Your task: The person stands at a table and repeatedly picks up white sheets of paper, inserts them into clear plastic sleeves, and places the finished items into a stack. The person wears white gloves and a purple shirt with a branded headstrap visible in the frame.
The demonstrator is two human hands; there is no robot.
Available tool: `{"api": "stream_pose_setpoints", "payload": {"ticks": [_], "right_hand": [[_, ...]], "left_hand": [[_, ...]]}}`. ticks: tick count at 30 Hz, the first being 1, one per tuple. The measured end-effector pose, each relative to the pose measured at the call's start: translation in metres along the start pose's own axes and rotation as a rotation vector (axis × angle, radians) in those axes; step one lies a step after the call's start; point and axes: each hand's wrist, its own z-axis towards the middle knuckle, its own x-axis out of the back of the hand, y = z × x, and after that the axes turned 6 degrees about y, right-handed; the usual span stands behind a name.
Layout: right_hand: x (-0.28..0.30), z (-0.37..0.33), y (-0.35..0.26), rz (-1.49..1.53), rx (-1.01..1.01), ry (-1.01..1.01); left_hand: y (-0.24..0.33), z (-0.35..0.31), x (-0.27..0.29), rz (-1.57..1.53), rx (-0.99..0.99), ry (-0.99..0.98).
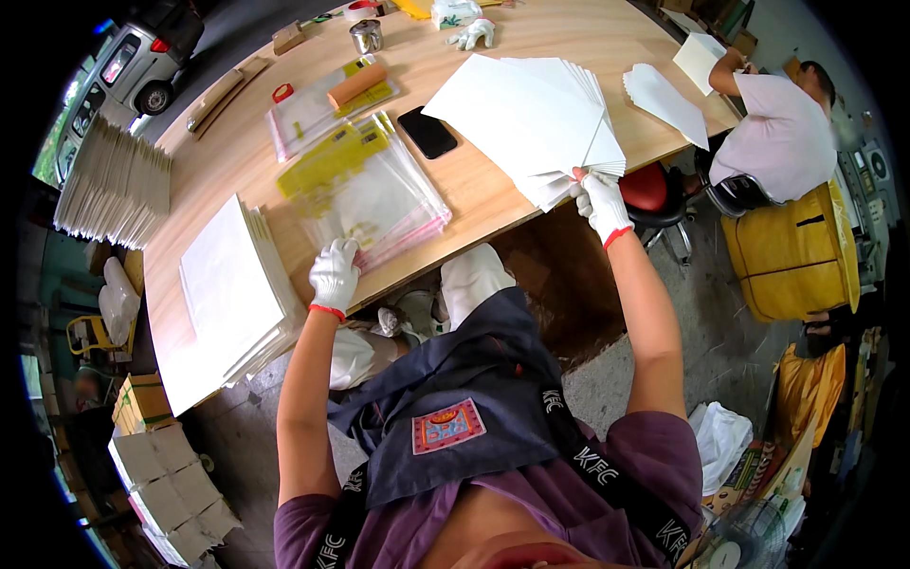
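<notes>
My left hand (334, 275), in a white glove with a red cuff, has its fingers curled at the near left corner of a stack of clear plastic bags (408, 185). The bags have a yellowish band and pink edges. My right hand (600, 203), gloved the same way with a bare fingertip showing, pinches the near corner of a fanned stack of white sheets (526, 119). The sheets lie flat and overhang the table's front edge slightly. Left of my left hand sits a thick, neat pile of white sheets (232, 280).
A black phone (427, 132) lies between the bags and the fanned sheets. Farther back are a brown roll (357, 85), a metal cup (366, 36) and a glove (472, 35). Another tall stack (114, 185) stands at left. A co-worker (779, 133) sits at right, near a red stool (646, 190).
</notes>
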Motion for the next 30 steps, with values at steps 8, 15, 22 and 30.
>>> {"api": "stream_pose_setpoints", "payload": {"ticks": [8, 15, 22, 30], "right_hand": [[-0.006, -0.046, 0.015, 0.103, -0.367, -0.214], [0.025, -0.061, 0.026, 0.395, -0.006, -0.276], [-0.010, -0.163, 0.049, 0.211, -0.268, -0.449], [-0.020, -0.178, 0.116, 0.412, -0.436, -0.167]], "left_hand": [[-0.015, -0.004, -0.007, -0.260, 0.071, 0.031], [-0.011, -0.008, -0.006, -0.372, 0.132, 0.020], [-0.013, -0.013, -0.010, -0.414, 0.210, -0.007], [-0.009, -0.012, -0.004, -0.300, 0.138, 0.204]]}}
